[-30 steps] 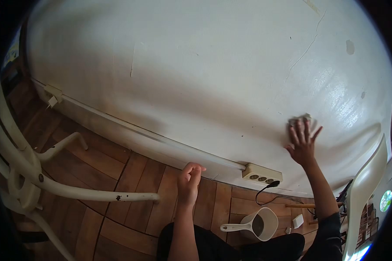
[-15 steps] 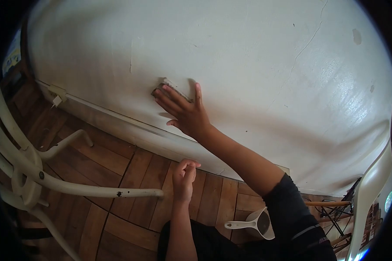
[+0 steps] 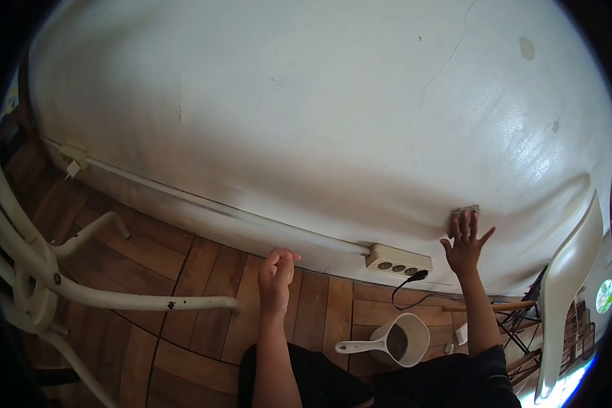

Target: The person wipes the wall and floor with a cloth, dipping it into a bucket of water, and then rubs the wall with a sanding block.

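My right hand [image 3: 464, 248] lies flat against the white wall [image 3: 306, 122] at the lower right, its fingers spread. Under its fingertips is a small, grubby grey cloth [image 3: 466, 210], pressed to the wall and partly covered by the fingers. My left hand [image 3: 277, 275] is curled into a loose fist above the wooden floor, in front of the wall's foot. Nothing shows in that fist. Between my hands, a white dipper [image 3: 415, 340] with a handle stands on the floor, with dark liquid inside.
A power strip [image 3: 398, 260] with a black plug [image 3: 418, 275] sits low on the wall, joined to a white cable channel [image 3: 238, 213]. Pale chair legs [image 3: 136, 298] cross the floor at left. Another white curved piece [image 3: 566, 285] and a dark rack [image 3: 523, 333] stand at right.
My right hand has slid far to the right and lower along the wall with the cloth under its fingers. The view has shifted right, and the power strip is uncovered. My left fist stays much the same.
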`<state>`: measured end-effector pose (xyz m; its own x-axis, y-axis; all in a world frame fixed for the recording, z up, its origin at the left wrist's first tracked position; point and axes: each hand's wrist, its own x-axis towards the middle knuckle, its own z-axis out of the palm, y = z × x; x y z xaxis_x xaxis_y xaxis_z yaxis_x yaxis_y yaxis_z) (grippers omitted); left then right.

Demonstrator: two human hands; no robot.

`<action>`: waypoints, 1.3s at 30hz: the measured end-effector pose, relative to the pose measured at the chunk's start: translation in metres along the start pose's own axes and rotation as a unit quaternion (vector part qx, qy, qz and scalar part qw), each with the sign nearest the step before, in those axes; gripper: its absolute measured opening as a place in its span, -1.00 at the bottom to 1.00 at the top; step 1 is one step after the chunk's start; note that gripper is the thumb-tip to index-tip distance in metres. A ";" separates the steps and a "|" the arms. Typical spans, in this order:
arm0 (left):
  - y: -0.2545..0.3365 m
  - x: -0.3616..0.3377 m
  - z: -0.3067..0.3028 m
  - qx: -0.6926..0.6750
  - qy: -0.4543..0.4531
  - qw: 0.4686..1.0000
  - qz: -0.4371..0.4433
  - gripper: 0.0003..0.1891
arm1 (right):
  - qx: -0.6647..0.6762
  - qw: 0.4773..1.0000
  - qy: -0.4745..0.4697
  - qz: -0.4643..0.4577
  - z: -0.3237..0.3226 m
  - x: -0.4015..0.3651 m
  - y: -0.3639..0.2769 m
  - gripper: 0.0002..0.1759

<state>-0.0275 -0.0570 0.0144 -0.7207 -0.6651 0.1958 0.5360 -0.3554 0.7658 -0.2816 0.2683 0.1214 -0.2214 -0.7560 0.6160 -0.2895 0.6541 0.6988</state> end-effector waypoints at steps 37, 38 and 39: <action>-0.055 -0.054 0.061 0.254 -0.235 0.936 -0.073 -0.80 | 0.336 0.918 -0.160 0.134 -0.097 -0.041 0.003 -0.46; -0.061 -0.062 0.068 0.277 -0.291 0.911 -0.090 -0.80 | 0.387 0.890 -0.162 0.176 -0.104 -0.064 0.003 -0.43; -0.067 -0.073 0.074 0.280 -0.297 0.908 -0.092 -0.80 | 0.449 0.855 -0.159 0.203 -0.105 -0.089 0.001 -0.45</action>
<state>-0.0430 0.0640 -0.0064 -0.9748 -0.0968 0.2011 0.1943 0.0757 0.9780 -0.1648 0.3391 0.1052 -0.6745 -0.5325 0.5113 -0.6956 0.6904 -0.1987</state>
